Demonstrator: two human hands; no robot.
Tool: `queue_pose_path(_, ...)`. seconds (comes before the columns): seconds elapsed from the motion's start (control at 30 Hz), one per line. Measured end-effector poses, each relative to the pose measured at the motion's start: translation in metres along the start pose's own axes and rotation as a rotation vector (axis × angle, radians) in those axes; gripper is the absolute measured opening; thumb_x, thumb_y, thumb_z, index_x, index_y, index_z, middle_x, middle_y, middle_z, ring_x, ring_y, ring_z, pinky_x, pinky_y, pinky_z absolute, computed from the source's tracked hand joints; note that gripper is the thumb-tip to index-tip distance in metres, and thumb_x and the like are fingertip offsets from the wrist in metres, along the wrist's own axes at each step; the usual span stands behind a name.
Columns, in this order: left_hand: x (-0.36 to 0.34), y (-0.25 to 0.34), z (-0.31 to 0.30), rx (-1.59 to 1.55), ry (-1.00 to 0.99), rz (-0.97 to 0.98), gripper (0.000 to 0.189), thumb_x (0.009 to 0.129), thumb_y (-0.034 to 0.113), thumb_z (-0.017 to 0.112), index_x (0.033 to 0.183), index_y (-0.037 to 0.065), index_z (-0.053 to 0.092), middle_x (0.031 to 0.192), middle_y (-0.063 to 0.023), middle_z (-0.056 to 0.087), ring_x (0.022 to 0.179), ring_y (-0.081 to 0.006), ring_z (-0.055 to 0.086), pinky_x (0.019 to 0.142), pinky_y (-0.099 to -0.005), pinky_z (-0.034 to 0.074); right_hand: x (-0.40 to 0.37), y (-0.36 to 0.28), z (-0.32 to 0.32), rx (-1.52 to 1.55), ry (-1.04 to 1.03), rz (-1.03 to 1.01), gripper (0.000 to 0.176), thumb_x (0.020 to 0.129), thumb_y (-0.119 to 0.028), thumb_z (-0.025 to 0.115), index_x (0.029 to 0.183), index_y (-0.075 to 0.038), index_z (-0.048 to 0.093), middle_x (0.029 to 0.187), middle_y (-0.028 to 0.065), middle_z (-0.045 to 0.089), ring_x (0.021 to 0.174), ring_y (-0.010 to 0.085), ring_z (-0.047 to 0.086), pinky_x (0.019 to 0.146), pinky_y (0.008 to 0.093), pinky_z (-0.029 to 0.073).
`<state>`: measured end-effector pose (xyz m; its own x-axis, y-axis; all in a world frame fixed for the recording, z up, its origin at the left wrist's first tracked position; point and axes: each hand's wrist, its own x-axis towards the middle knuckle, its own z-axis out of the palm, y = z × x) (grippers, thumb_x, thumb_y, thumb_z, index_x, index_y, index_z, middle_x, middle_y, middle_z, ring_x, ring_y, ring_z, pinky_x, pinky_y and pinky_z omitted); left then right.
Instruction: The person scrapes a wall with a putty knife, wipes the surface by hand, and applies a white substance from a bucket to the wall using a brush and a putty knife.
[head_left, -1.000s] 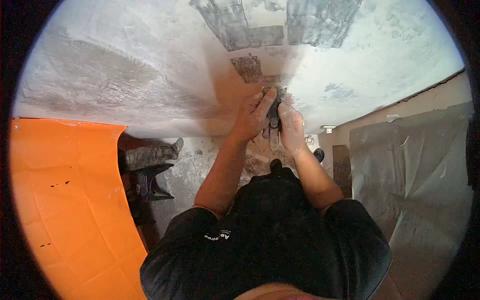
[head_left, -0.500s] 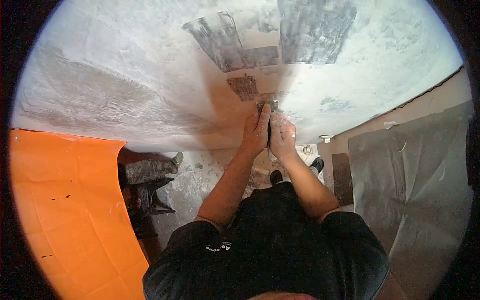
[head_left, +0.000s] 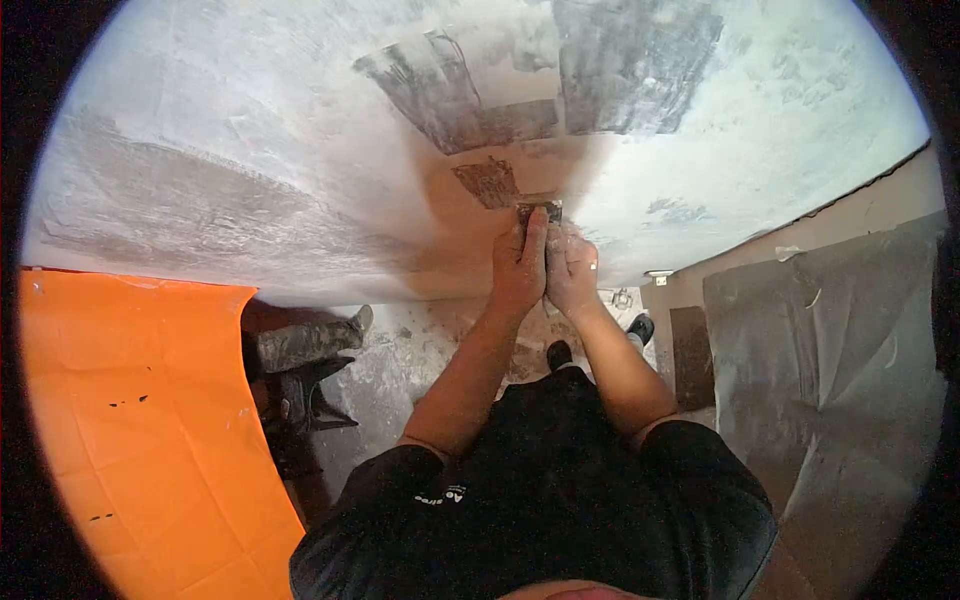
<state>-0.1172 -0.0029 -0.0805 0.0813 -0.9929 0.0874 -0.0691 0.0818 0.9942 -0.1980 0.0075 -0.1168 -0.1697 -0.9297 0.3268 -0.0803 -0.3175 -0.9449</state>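
My left hand (head_left: 519, 265) and my right hand (head_left: 573, 270) are side by side, both closed around a putty knife (head_left: 553, 211). Its short dark blade meets the white plastered wall (head_left: 300, 110), just beneath a small dark smeared patch (head_left: 487, 183). The left thumb points up along the tool. Between my palms the handle is mostly hidden. White dust or plaster marks the fingers of both hands. Larger grey patches (head_left: 640, 70) show higher on the wall.
An orange sheet (head_left: 140, 400) hangs at left, beside a dusty boot-like object (head_left: 310, 343) and a black object (head_left: 310, 395). On the right hangs a grey sheet (head_left: 830, 380). Below the wall lies a stained, dusty floor (head_left: 385, 360).
Both hands and the putty knife have shifted very slightly right in view, while the whole scene has also moved a little. The grip remains the same.
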Motion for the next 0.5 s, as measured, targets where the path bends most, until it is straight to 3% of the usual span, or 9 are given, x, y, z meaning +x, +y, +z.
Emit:
queue_pose_path(0.1, 0.002, -0.005, -0.001, -0.083, -0.025, 0.040, 0.034, 0.100, 0.025, 0.049, 0.082, -0.002, 0.059, 0.073, -0.0008, 0.057, 0.069, -0.0085, 0.048, 0.062, -0.0268, 0.042, 0.004, -0.011, 0.000, 0.030, 0.013, -0.005, 0.024, 0.097, -0.011, 0.043, 0.089, 0.004, 0.061, 0.076, 0.0168, 0.060, 0.069, 0.0263, 0.055, 0.066, 0.0360, 0.045)
queue_pose_path(0.17, 0.001, 0.000, -0.003, -0.012, -0.024, -0.068, 0.031, 0.100, 0.024, 0.050, 0.084, -0.002, 0.060, 0.074, -0.0011, 0.058, 0.069, -0.0083, 0.049, 0.061, -0.0269, 0.043, 0.003, -0.011, 0.001, 0.092, 0.019, 0.065, 0.024, 0.097, -0.011, 0.043, 0.090, 0.004, 0.061, 0.076, 0.0167, 0.060, 0.070, 0.0275, 0.055, 0.066, 0.0364, 0.045)
queue_pose_path(0.2, 0.002, 0.002, -0.003, -0.008, -0.025, -0.072, 0.031, 0.100, 0.024, 0.050, 0.084, -0.002, 0.060, 0.074, -0.0011, 0.058, 0.069, -0.0083, 0.049, 0.061, -0.0269, 0.043, 0.004, -0.007, -0.001, 0.033, 0.006, -0.011, 0.023, 0.097, -0.011, 0.044, 0.091, 0.004, 0.062, 0.077, 0.0170, 0.060, 0.070, 0.0286, 0.056, 0.067, 0.0366, 0.046)
queue_pose_path(0.27, 0.001, 0.004, -0.005, 0.047, -0.087, -0.095, 0.038, 0.100, 0.034, 0.046, 0.096, 0.000, 0.061, 0.085, -0.0105, 0.063, 0.079, -0.0187, 0.055, 0.075, -0.0364, 0.046, 0.001, 0.009, -0.004, -0.019, -0.009, -0.075, 0.023, 0.096, -0.011, 0.045, 0.093, 0.004, 0.062, 0.078, 0.0173, 0.061, 0.070, 0.0298, 0.057, 0.067, 0.0369, 0.046)
queue_pose_path(0.33, -0.003, -0.001, -0.004, 0.054, -0.064, -0.054, 0.038, 0.100, 0.033, 0.046, 0.095, -0.001, 0.061, 0.085, -0.0112, 0.063, 0.079, -0.0188, 0.055, 0.074, -0.0364, 0.047, 0.005, 0.008, -0.003, -0.147, -0.042, -0.012, 0.021, 0.095, -0.009, 0.046, 0.094, 0.005, 0.062, 0.083, 0.0186, 0.063, 0.073, 0.0301, 0.060, 0.068, 0.0375, 0.047)
queue_pose_path(0.37, 0.003, 0.000, -0.002, 0.053, -0.052, 0.012, 0.037, 0.100, 0.033, 0.046, 0.095, -0.001, 0.061, 0.085, -0.0119, 0.063, 0.078, -0.0188, 0.055, 0.074, -0.0364, 0.047, 0.008, 0.001, -0.012, -0.135, -0.148, 0.134, 0.018, 0.093, -0.006, 0.047, 0.093, 0.004, 0.062, 0.082, 0.0183, 0.063, 0.071, 0.0296, 0.061, 0.065, 0.0369, 0.047)
queue_pose_path(0.4, 0.007, 0.003, -0.002, 0.042, -0.036, 0.028, 0.037, 0.100, 0.033, 0.046, 0.095, -0.001, 0.061, 0.085, -0.0119, 0.063, 0.078, -0.0188, 0.055, 0.074, -0.0364, 0.047, 0.011, 0.004, -0.009, -0.140, -0.161, 0.114, 0.018, 0.093, -0.006, 0.047, 0.093, 0.004, 0.062, 0.082, 0.0183, 0.063, 0.071, 0.0296, 0.061, 0.065, 0.0369, 0.047)
queue_pose_path(0.47, 0.004, 0.007, -0.005, 0.036, -0.094, -0.026, 0.035, 0.100, 0.030, 0.046, 0.095, -0.002, 0.060, 0.083, -0.0127, 0.063, 0.077, -0.0189, 0.056, 0.072, -0.0356, 0.047, 0.009, 0.016, -0.002, -0.120, 0.021, -0.189, 0.016, 0.092, -0.004, 0.047, 0.088, 0.003, 0.060, 0.074, 0.0155, 0.060, 0.065, 0.0275, 0.057, 0.059, 0.0352, 0.045)
queue_pose_path(0.5, 0.002, 0.007, -0.006, 0.028, -0.085, -0.027, 0.035, 0.100, 0.030, 0.046, 0.095, -0.002, 0.060, 0.083, -0.0127, 0.063, 0.077, -0.0189, 0.056, 0.072, -0.0356, 0.047, 0.006, 0.014, -0.001, -0.123, 0.009, -0.191, 0.016, 0.092, -0.004, 0.047, 0.088, 0.003, 0.060, 0.074, 0.0155, 0.060, 0.065, 0.0275, 0.057, 0.059, 0.0352, 0.045)
